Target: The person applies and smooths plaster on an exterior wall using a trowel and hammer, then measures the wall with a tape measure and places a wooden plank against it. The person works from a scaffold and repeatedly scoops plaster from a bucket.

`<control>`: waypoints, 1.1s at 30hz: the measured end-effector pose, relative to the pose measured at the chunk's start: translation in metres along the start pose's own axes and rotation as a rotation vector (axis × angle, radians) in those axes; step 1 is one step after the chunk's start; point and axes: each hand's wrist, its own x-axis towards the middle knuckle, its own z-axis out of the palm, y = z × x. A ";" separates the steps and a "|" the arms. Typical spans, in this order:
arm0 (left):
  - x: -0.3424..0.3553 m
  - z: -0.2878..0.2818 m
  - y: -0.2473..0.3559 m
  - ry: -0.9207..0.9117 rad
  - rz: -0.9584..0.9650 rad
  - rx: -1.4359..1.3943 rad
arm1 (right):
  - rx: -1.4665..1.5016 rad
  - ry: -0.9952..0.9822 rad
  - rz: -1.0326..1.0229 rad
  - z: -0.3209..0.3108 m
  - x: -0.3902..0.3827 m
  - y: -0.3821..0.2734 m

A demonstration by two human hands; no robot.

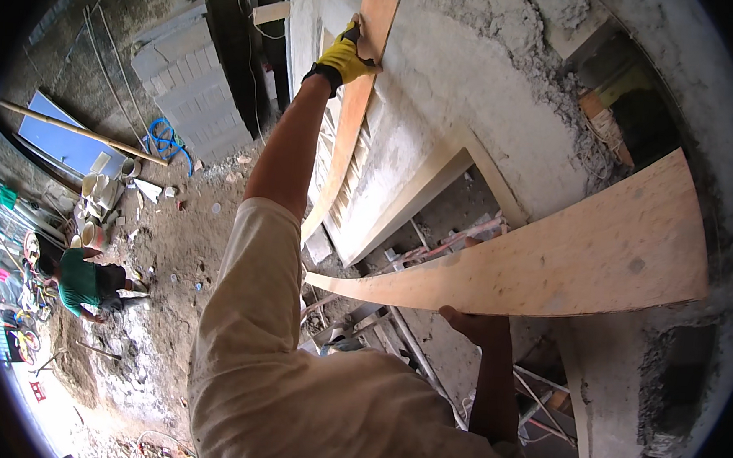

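My left arm reaches far forward, and my left hand, in a yellow and black glove, is closed on the edge of a long narrow wooden board. That board lies along the grey plastered wall. My bare right hand grips a second, wider wooden plank from its near edge, with fingertips showing at its far edge. The wider plank looks curved through the lens and spans from my body out to the right, in front of a rectangular wall opening.
Metal scaffold poles show beneath me. Rough broken masonry borders the wall at right. Far below left, a person in a green shirt bends over dirt ground, near buckets, a blue panel, a blue hose and stacked grey blocks.
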 end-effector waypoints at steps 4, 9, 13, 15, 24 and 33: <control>0.003 0.002 -0.006 0.021 0.044 0.006 | 0.039 -0.023 0.058 -0.004 -0.001 -0.001; 0.002 0.006 -0.012 0.057 0.086 0.038 | 0.074 0.009 0.034 -0.003 -0.003 0.005; -0.001 0.008 -0.013 0.040 0.031 -0.003 | 0.124 -0.038 0.133 -0.004 -0.004 -0.003; -0.001 0.008 -0.014 0.038 0.026 -0.025 | 0.057 -0.017 0.045 -0.003 -0.002 0.001; 0.001 0.010 -0.022 -0.012 0.010 -0.049 | -0.071 -0.028 0.010 0.000 -0.003 0.011; 0.001 0.021 -0.033 0.044 -0.008 -0.134 | -0.073 -0.021 -0.003 -0.005 -0.001 0.001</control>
